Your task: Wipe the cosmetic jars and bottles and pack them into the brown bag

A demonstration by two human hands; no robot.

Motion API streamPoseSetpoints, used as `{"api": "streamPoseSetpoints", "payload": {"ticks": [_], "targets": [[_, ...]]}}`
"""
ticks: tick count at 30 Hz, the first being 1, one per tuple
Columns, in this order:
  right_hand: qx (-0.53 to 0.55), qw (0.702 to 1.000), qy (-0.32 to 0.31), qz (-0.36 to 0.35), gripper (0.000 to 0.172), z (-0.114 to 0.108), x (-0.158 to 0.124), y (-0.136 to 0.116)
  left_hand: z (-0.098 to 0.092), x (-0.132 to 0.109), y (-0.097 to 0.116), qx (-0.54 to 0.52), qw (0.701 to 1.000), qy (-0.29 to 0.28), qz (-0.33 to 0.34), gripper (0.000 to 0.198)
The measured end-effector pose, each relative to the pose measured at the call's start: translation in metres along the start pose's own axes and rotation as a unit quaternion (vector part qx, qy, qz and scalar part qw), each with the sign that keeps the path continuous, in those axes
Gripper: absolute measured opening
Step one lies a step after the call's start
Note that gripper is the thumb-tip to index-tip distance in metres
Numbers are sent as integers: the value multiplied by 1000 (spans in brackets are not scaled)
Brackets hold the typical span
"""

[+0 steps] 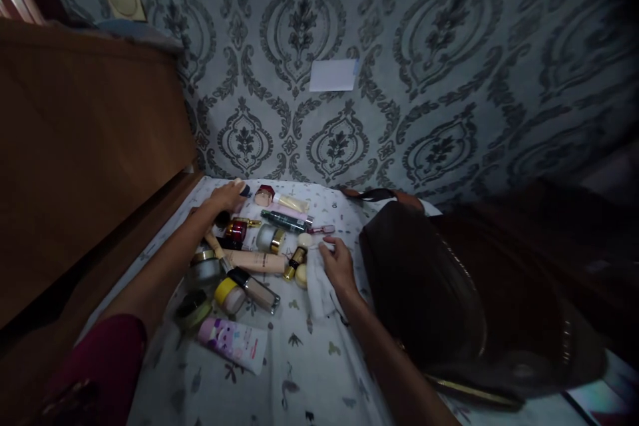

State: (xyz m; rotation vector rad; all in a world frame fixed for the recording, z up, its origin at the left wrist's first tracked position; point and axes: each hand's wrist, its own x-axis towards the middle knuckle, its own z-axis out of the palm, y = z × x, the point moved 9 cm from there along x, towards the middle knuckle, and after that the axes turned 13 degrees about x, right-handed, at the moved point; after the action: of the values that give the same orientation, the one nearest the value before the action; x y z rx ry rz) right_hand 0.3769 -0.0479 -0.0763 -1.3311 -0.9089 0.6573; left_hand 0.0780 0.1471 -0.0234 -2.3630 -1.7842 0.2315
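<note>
My left hand (228, 197) is closed at the far left of a cosmetics pile, around a small item whose dark end (244, 191) sticks out; the rest is hidden. Pinched in my right hand (340, 267) is a white cloth (317, 283), hanging down beside the pile. Between the hands lie a dark green tube (285, 221), a peach tube (257, 261), a frosted jar with a gold band (270, 237) and a red jar (235, 231). Nearer are a foundation bottle (257, 293), a yellow-lidded jar (230, 295) and a purple-and-white tube (233, 343).
A printed white sheet (294, 386) lies under everything. The large dark brown bag (414, 279) stands close by my right forearm. On the left rises a wooden cabinet (94, 140); a patterned wall (289, 106) closes off the back.
</note>
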Motion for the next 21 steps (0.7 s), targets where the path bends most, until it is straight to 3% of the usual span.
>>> {"api": "streamPoseSetpoints", "payload": {"ticks": [4,9,12,16,18,21], "targets": [[-17,999,-18,-24,40,2,-5,0,3,-6,-18,0,998,-15,-57,58],[-24,999,-25,-38,38,3,-7,0,-19,-22,0,25,996,47,-68,53],[-22,999,-10,-37,38,0,-6,1,-47,-27,44,24,995,99,12,45],[-12,999,32,-35,38,-9,-4,4,-71,-39,135,2,973,118,201,43],[-3,998,53,-33,37,-15,-3,6,-73,-53,185,-23,941,117,317,45],[10,997,73,-28,35,-21,-3,9,-62,-60,231,-41,920,97,378,36]]}}
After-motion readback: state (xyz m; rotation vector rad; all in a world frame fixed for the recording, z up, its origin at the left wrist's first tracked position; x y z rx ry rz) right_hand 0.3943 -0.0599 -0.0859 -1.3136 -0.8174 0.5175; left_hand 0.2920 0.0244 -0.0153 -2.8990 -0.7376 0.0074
